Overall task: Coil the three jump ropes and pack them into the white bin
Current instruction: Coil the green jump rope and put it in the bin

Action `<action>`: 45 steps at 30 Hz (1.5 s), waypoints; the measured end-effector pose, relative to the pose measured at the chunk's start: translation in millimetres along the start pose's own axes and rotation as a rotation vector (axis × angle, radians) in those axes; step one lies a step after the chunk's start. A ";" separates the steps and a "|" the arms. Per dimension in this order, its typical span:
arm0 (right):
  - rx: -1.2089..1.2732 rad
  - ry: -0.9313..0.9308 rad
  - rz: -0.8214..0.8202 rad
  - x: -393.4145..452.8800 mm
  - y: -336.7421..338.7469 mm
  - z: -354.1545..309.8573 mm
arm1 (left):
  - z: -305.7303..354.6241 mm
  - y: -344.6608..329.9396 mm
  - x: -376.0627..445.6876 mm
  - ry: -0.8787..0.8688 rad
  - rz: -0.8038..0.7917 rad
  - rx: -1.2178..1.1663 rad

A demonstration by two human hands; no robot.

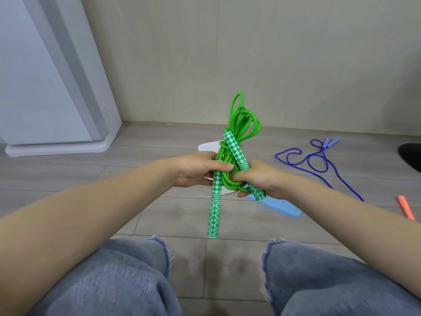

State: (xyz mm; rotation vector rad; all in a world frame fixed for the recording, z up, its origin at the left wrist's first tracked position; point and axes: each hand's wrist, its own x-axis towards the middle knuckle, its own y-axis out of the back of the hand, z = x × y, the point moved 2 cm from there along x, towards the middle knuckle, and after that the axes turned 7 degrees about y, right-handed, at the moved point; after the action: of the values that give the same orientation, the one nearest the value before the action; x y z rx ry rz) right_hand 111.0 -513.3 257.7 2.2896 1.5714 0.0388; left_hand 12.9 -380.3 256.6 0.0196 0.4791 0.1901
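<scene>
Hands: left hand (198, 171) and right hand (262, 181) both clamped on coiled green jump rope (237, 137)

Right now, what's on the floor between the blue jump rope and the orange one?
In the head view, only bare grey floor lies between the blue jump rope and the orange rope.

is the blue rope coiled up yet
No, the blue rope lies loose and spread on the floor, right of both hands.
</scene>
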 end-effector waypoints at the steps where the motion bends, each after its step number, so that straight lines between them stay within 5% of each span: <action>1: 0.005 -0.001 -0.006 -0.3 1.1 0.5 | 0.4 -0.9 0.5 0.004 0.014 0.042; 12: 0.029 -0.016 0.021 -2.6 11.8 -3.4 | 7.2 4.5 -0.2 0.016 0.303 0.204; 21: -0.041 0.026 -0.004 -0.7 13.6 12.8 | -2.1 0.9 -6.2 -0.012 0.010 -0.019; 26: -0.162 0.005 0.126 -1.0 18.9 10.9 | 0.4 0.5 -1.4 -0.065 0.065 -0.020; 45: 0.189 -0.071 0.082 2.5 2.6 1.1 | -8.9 13.6 3.1 -0.174 0.363 0.403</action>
State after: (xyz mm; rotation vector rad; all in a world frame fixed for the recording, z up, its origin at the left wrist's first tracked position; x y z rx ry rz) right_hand 114.5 -512.2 257.1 2.4690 1.5020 -0.1757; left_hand 9.1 -366.7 248.1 0.5161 0.3306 0.4416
